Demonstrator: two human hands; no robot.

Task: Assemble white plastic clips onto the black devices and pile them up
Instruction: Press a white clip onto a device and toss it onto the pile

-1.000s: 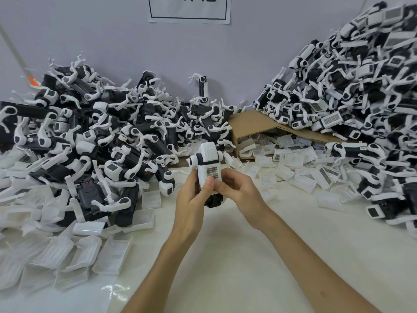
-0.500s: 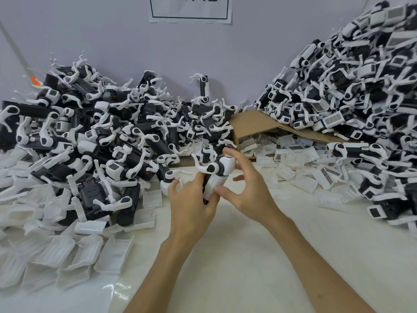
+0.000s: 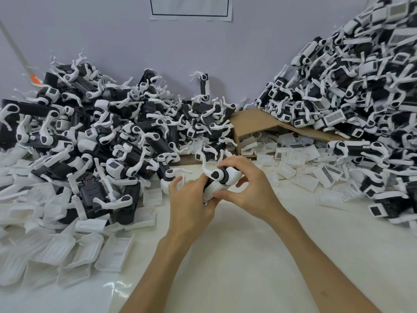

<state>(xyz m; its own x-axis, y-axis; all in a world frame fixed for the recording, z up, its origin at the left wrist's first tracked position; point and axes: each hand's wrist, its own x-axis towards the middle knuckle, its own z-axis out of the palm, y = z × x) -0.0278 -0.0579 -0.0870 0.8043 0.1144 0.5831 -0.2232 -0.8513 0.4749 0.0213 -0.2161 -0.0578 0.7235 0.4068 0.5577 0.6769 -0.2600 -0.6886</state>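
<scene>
Above the middle of the white table (image 3: 237, 256) I hold one black device with white clips (image 3: 220, 180), tilted on its side. My left hand (image 3: 191, 202) grips its lower end from the left. My right hand (image 3: 246, 186) pinches it from the right, thumb under the white body and fingers curled over the top. A heap of black devices (image 3: 108, 141) fills the left. A taller pile of assembled devices (image 3: 361, 98) rises at the right. Loose white clips (image 3: 74, 251) lie at the front left.
A cardboard box (image 3: 257, 123) lies open on its side behind my hands, with white clips (image 3: 291, 157) spilling out to the right. A lilac wall with a paper sign (image 3: 191, 7) stands behind the piles. Bare table stretches toward me.
The device went from upright with its grille facing me to tilted on its side. My right hand shifted over its top, and both hands moved slightly right.
</scene>
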